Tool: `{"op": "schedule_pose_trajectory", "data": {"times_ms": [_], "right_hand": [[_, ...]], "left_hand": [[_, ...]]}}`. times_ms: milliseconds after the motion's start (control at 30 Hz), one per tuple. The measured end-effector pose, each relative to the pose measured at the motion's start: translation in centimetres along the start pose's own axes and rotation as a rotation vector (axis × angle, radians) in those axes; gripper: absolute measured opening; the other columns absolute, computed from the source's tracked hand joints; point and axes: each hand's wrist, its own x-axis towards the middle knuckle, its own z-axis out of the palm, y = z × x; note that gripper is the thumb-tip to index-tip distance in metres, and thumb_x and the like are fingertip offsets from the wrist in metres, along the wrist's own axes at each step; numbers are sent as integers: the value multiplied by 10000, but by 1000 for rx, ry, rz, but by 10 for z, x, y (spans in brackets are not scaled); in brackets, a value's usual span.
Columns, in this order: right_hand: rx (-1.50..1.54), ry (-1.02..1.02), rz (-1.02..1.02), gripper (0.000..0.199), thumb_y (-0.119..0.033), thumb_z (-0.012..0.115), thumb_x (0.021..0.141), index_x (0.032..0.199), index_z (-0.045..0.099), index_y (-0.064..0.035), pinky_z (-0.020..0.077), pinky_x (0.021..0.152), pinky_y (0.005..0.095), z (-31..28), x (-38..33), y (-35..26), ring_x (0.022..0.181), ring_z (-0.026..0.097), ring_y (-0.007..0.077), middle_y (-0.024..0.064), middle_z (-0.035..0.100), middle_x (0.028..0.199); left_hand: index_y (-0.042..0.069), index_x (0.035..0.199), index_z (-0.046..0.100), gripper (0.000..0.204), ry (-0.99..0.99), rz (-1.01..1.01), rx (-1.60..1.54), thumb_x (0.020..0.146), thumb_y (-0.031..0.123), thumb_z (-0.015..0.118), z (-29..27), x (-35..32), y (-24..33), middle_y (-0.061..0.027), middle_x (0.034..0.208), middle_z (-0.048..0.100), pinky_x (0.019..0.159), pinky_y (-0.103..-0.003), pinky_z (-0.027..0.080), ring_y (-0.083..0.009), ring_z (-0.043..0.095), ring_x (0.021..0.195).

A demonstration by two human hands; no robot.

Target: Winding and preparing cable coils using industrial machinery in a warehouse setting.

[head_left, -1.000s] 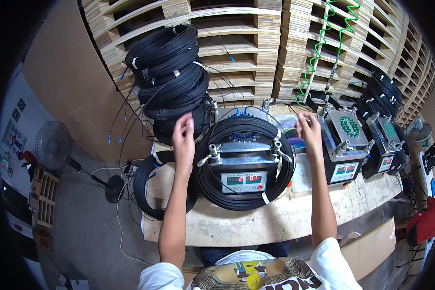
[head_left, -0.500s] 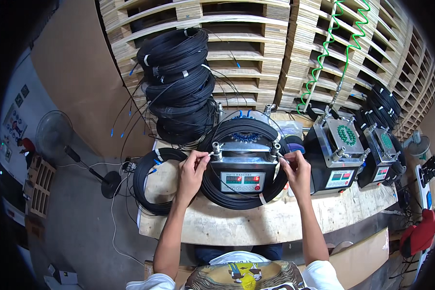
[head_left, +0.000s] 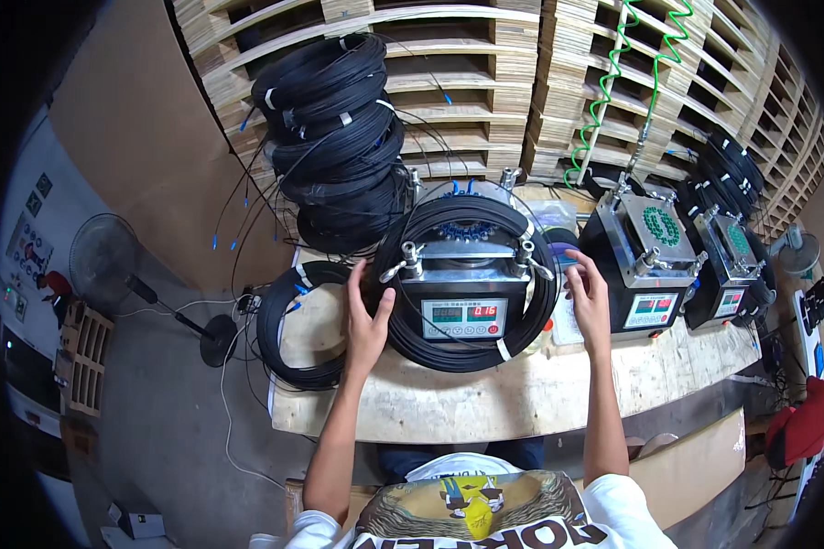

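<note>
A black bench machine with a lit front panel stands on the plywood table before me. A large coil of thin black cable hangs around its front, its upper part lying across the metal top. Metal corner clamps with lever handles stand at the top, a left clamp and a right clamp. My left hand is beside the left lever, fingers apart, next to the coil's left side. Off the coil's right side, my right hand is raised with its fingers spread, holding nothing.
A smaller black cable coil with blue-tipped ends lies on the table at left. Behind it rises a tall stack of cable coils. Two similar machines stand at right. Stacked wooden pallets line the back.
Both hands have left the lever handles and opened, moving outward. The levers now point outward and down. The panel's readout differs. The view has shifted slightly.
</note>
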Motion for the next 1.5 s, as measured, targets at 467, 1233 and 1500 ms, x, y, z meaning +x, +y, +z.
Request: {"op": "schedule_pose_trajectory", "data": {"times_ms": [467, 1233, 1500], "right_hand": [[-123, -133, 15, 520, -131, 588, 1002, 1505, 459, -131, 463, 695, 252, 8, -10, 10, 786, 545, 103, 91, 674, 1054], [-95, 9, -21, 529, -91, 548, 1016, 1530, 428, -119, 492, 881, 296, 29, -25, 3, 1001, 597, 129, 142, 685, 1188], [-139, 17, 5, 520, -75, 557, 1009, 1512, 424, -86, 497, 820, 316, 34, -35, -9, 930, 605, 162, 151, 681, 1141]], "left_hand": [[63, 1573, 185, 974, 69, -17, 192, 842, 297, 785, 39, -27, 26, -279, 1491, 341, 1167, -541, 259, -446, 323, 1393], [132, 1598, 221, 712, -28, 25, 130, 968, 57, 543, 25, -6, 9, -255, 1544, 329, 1177, -479, 279, -421, 356, 1409], [79, 1586, 254, 727, -116, 34, -17, 934, 20, 568, 12, 12, 6, -251, 1576, 337, 1206, -427, 260, -374, 327, 1471]]}}
